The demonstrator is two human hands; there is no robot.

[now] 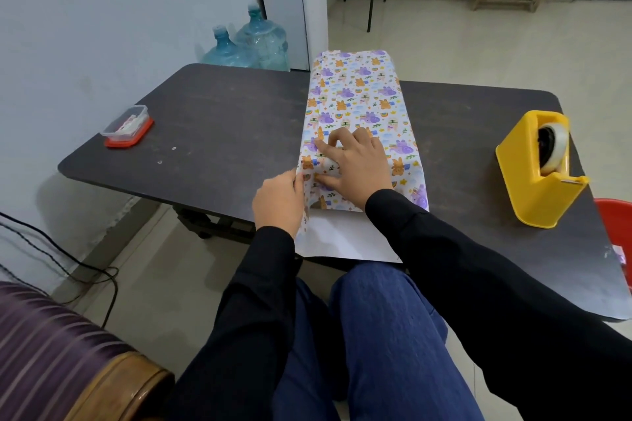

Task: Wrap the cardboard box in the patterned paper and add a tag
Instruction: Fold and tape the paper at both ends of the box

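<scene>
A seated person's knees fill the bottom of the view, with two dark sleeves reaching forward over the near edge of a dark counter (212, 120). At that near edge a plain white flap of the patterned paper (362, 96) sticks out toward the person, not yet folded.

Just beyond it, the left hand (278, 196) is at the parcel's left side, pinching the paper's left edge where it comes up the side. The right hand (359, 164) rests on top of the parcel just beside it. Its fingers (323, 145) press the paper down, with index and thumb reaching toward the left edge and gripping nothing that shows. The two hands almost meet at the left seam, so that seam looks like the spot to fix next.

The cardboard box is hidden under the paper. The parcel lies mid-counter, its long axis running from near edge to far edge and overhanging the far edge.

A yellow tape dispenser (537, 178) stands near the right edge, closer to the right hand, with nothing between them. A small lidded plastic container (127, 126) sits near the left edge, well apart. No tag can be made out. Beyond the far edge, two water bottles (253, 41) stand on the floor.
</scene>
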